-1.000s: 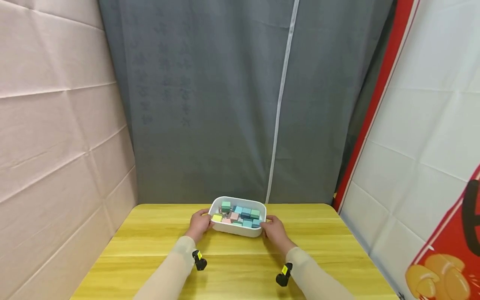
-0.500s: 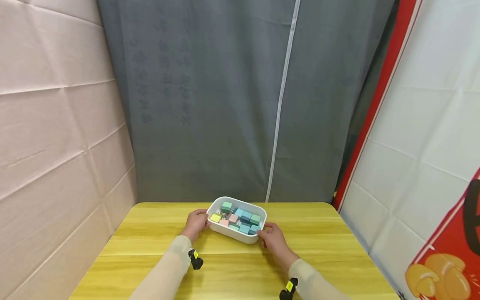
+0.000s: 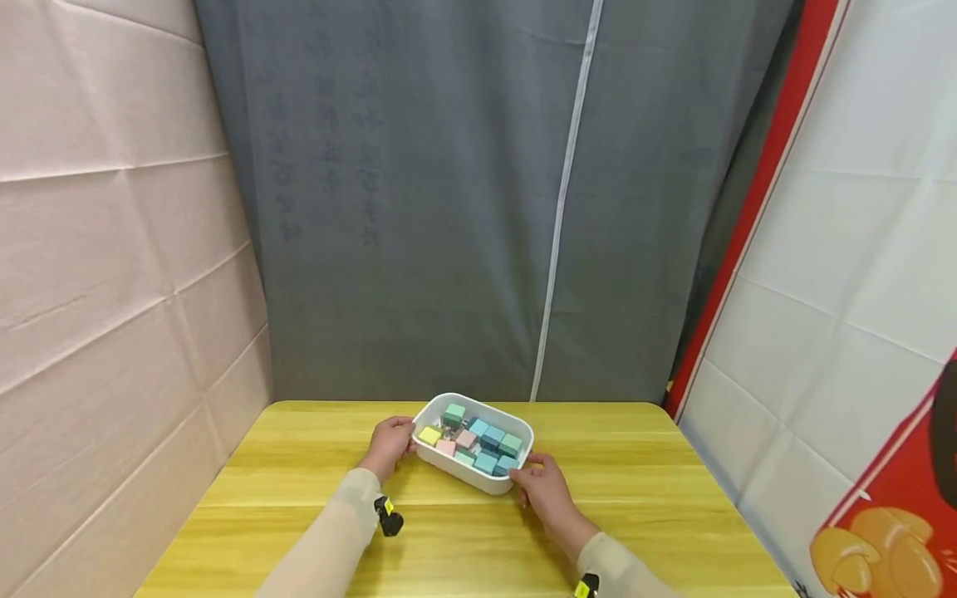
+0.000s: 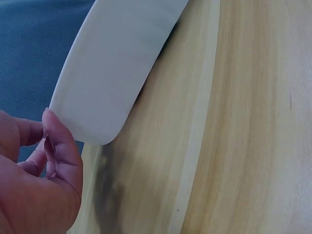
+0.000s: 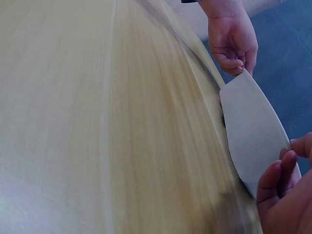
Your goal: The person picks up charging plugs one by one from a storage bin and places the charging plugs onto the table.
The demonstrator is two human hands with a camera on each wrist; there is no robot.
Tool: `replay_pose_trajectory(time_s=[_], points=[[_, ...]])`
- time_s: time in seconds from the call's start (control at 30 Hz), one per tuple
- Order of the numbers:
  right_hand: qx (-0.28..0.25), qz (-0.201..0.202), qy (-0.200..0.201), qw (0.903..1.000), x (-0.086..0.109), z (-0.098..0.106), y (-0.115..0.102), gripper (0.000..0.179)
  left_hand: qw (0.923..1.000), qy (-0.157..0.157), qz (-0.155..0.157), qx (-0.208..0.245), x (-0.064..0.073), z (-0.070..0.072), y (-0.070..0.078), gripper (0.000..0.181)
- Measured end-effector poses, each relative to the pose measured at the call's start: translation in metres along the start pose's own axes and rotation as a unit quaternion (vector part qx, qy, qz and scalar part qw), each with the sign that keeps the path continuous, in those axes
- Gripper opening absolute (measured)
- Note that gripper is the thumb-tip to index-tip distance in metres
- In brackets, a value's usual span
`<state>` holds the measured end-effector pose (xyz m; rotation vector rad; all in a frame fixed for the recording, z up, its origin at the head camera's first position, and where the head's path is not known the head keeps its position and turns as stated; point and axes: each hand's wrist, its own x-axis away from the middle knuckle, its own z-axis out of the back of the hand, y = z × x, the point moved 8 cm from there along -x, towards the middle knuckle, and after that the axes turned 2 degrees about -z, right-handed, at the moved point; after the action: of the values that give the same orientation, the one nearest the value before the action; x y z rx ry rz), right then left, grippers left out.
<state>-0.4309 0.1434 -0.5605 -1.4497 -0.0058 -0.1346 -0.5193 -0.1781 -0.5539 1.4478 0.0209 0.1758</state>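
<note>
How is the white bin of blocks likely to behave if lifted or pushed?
The white bin is probably stiff: its wall shows no sagging between the left hand and right hand. The blocks would likely shift if it tilts, since gaps show between some. Broad and low, it seems unlikely to tip when pushed.

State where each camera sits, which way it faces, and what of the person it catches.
Head: worn on the head, facing forward and down at the bin of blocks, the table and curtain; the left hand, right hand and both sleeves show.
Left wrist: worn on the left wrist, facing the bin's outside and the table; only the left hand shows.
Right wrist: worn on the right wrist, facing the bin's outside; the right hand shows close, the left beyond.
Shared: both wrist views show bin, table, curtain and left hand.
</note>
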Motion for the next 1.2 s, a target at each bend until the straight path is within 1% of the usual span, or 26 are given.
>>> replay_pose_trajectory(time_s=[0.07, 0.13, 0.17, 0.2, 0.23, 0.3, 0.33, 0.37, 0.47, 0.53, 0.6, 0.7, 0.77, 0.87, 0.97, 1.0, 1.07, 1.13, 1.17, 1.2], points=[[0.015, 0.005, 0.015, 0.9998, 0.0, 0.002, -0.003, 0.062, 1.0, -0.002, 0.002, 0.007, -0.001, 0.0, -0.001, 0.036], [0.04, 0.033, 0.038, 0.9979, -0.001, 0.005, -0.011, 0.057, 0.9999, -0.003, -0.002, 0.011, -0.002, -0.001, -0.001, 0.036], [0.06, 0.056, 0.051, 0.9953, -0.003, 0.006, -0.017, 0.053, 0.9999, -0.002, -0.004, 0.012, -0.003, -0.001, 0.0, 0.036], [0.082, 0.077, 0.063, 0.9917, -0.005, 0.007, -0.024, 0.048, 0.9999, -0.001, -0.007, 0.01, -0.004, -0.001, 0.001, 0.037], [0.111, 0.102, 0.072, 0.986, -0.007, 0.007, -0.033, 0.044, 0.9999, 0.001, -0.012, 0.004, -0.005, -0.001, 0.002, 0.038], [0.17, 0.145, 0.071, 0.9721, -0.012, 0.002, -0.051, 0.035, 0.9996, 0.005, -0.026, -0.01, -0.006, 0.0, 0.005, 0.039], [0.201, 0.164, 0.062, 0.9638, -0.016, -0.003, -0.06, 0.032, 0.9993, 0.008, -0.031, -0.018, -0.007, 0.0, 0.006, 0.04], [0.229, 0.173, 0.047, 0.9568, -0.02, -0.009, -0.068, 0.03, 0.999, 0.011, -0.036, -0.024, -0.007, 0.001, 0.008, 0.04], [0.305, 0.188, -0.012, 0.9335, -0.034, -0.034, -0.085, 0.029, 0.9971, 0.026, -0.054, -0.047, -0.008, 0.002, 0.013, 0.04], [0.346, 0.186, -0.05, 0.9185, -0.045, -0.051, -0.091, 0.031, 0.9949, 0.038, -0.064, -0.068, -0.009, 0.003, 0.015, 0.041], [0.385, 0.178, -0.075, 0.9026, -0.057, -0.067, -0.094, 0.036, 0.9918, 0.046, -0.073, -0.094, -0.008, 0.002, 0.019, 0.042], [0.432, 0.164, -0.099, 0.8812, -0.074, -0.087, -0.099, 0.043, 0.9874, 0.051, -0.08, -0.127, -0.005, -0.001, 0.025, 0.042], [0.452, 0.152, -0.109, 0.8723, -0.084, -0.099, -0.101, 0.045, 0.9842, 0.057, -0.085, -0.145, -0.003, -0.001, 0.029, 0.04], [0.473, 0.129, -0.117, 0.8635, -0.099, -0.114, -0.098, 0.049, 0.9783, 0.067, -0.1, -0.169, -0.003, -0.004, 0.034, 0.035], [0.492, 0.122, -0.117, 0.8537, -0.109, -0.125, -0.092, 0.055, 0.9699, 0.077, -0.12, -0.197, -0.004, -0.007, 0.038, 0.031], [0.494, 0.123, -0.118, 0.8524, -0.112, -0.129, -0.089, 0.057, 0.967, 0.081, -0.124, -0.207, -0.004, -0.007, 0.039, 0.031], [0.495, 0.134, -0.117, 0.8507, -0.115, -0.136, -0.088, 0.059, 0.9633, 0.088, -0.125, -0.22, -0.004, -0.006, 0.041, 0.03], [0.492, 0.142, -0.113, 0.8516, -0.117, -0.141, -0.085, 0.059, 0.9619, 0.093, -0.121, -0.227, -0.003, -0.005, 0.042, 0.03], [0.485, 0.144, -0.111, 0.8553, -0.118, -0.143, -0.085, 0.058, 0.9607, 0.094, -0.12, -0.232, -0.002, -0.005, 0.043, 0.031], [0.483, 0.146, -0.109, 0.8565, -0.119, -0.145, -0.084, 0.056, 0.9599, 0.095, -0.116, -0.237, -0.002, -0.005, 0.043, 0.031]])
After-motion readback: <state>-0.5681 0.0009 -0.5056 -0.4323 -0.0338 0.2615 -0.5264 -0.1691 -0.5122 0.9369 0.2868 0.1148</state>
